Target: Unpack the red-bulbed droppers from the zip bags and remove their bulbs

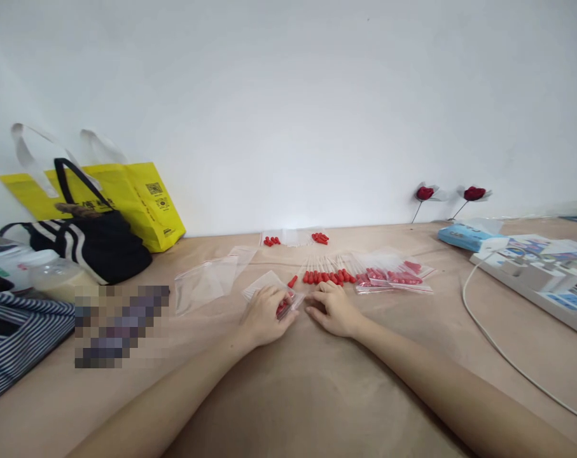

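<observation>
My left hand (268, 316) is closed around a clear zip bag (264, 282) that has red-bulbed droppers inside. One loose dropper (292, 280) with a red bulb lies just beyond its fingertips. My right hand (334, 310) rests on the table beside it, fingers loosely bent and the thumb apart, with nothing visible between them. Close beyond its knuckles, a row of droppers (324, 277) lies side by side, red bulbs toward me and thin clear stems pointing away. To the right, filled zip bags (393, 278) overlap in a pile.
Flat clear bags (207, 283) lie left of my hands. Another bag (296, 237) with red droppers lies by the wall. At left stand a yellow bag (147, 210), a black bag (111, 245) and a jar (49, 277). A power strip (550, 305), its cable and a blue packet (467, 237) are at right.
</observation>
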`<state>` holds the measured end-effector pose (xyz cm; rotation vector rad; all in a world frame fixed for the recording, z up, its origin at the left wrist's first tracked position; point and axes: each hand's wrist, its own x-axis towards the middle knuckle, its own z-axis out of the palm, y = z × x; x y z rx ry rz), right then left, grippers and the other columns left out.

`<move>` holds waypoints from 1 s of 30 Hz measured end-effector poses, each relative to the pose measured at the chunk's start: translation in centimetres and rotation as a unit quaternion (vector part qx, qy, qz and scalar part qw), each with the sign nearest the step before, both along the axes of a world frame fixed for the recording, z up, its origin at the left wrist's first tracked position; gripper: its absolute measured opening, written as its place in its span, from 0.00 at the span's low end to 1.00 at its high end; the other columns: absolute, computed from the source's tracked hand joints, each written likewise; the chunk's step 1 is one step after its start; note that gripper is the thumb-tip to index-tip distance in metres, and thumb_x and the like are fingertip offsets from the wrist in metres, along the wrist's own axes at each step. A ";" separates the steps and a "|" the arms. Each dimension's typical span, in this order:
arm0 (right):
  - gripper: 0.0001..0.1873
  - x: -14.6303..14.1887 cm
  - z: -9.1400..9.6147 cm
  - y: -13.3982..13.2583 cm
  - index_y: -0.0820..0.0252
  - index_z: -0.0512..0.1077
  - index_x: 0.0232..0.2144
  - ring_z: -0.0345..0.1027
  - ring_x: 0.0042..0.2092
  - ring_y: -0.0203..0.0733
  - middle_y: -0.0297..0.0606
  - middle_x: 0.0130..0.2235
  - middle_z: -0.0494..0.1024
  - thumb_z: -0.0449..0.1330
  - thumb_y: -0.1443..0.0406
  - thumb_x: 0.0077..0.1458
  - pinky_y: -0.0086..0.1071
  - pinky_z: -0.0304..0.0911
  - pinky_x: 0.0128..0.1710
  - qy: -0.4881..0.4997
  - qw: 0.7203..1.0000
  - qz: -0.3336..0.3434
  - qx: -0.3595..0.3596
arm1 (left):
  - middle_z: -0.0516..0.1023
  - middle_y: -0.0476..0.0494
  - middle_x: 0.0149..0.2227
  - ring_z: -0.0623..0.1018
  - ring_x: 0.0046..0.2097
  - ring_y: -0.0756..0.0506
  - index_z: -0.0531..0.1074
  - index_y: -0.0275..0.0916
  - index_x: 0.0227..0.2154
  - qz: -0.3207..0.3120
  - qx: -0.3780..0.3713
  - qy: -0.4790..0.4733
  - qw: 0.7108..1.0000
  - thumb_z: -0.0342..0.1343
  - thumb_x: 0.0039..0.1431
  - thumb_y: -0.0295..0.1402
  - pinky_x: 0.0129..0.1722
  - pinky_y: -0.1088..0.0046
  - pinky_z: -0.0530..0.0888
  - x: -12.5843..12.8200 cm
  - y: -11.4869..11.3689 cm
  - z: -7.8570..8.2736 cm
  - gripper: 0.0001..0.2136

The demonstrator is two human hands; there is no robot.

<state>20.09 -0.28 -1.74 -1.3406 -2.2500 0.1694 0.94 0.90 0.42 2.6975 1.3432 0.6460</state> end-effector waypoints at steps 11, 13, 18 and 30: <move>0.10 -2.6 0.8 -0.1 0.52 0.74 0.27 0.59 0.40 0.41 0.35 0.34 0.70 0.55 0.57 0.52 0.38 0.49 0.41 0.081 0.990 -0.093 -0.069 | 0.70 0.44 0.33 0.70 0.36 0.45 0.69 0.39 0.27 0.031 0.022 0.001 0.999 0.51 0.50 0.32 0.36 0.68 0.66 -0.4 -1.1 -0.5 0.04; 0.08 -2.5 0.7 -0.4 0.51 0.74 0.28 0.59 0.40 0.41 0.35 0.34 0.70 0.55 0.59 0.51 0.38 0.48 0.41 0.074 0.992 -0.084 -0.060 | 0.71 0.45 0.30 0.70 0.34 0.46 0.70 0.39 0.25 0.041 0.011 0.010 0.999 0.50 0.51 0.30 0.34 0.69 0.66 -0.2 -0.9 -0.2 0.05; 0.07 -1.8 0.4 -1.1 0.54 0.72 0.32 0.58 0.40 0.41 0.36 0.34 0.70 0.56 0.63 0.49 0.37 0.46 0.40 0.025 0.997 -0.046 0.049 | 0.73 0.46 0.31 0.71 0.36 0.45 0.74 0.41 0.23 0.056 -0.011 -0.016 0.998 0.52 0.50 0.30 0.36 0.67 0.67 -0.3 -0.4 0.1 0.06; 0.07 -1.9 -0.4 -0.1 0.52 0.73 0.31 0.56 0.34 0.36 0.33 0.29 0.70 0.55 0.67 0.51 0.36 0.44 0.38 0.009 0.967 0.058 0.248 | 0.74 0.50 0.38 0.72 0.41 0.45 0.74 0.42 0.18 0.091 -0.103 -0.138 0.981 0.60 0.43 0.30 0.42 0.66 0.66 -0.4 -0.1 -0.9 0.03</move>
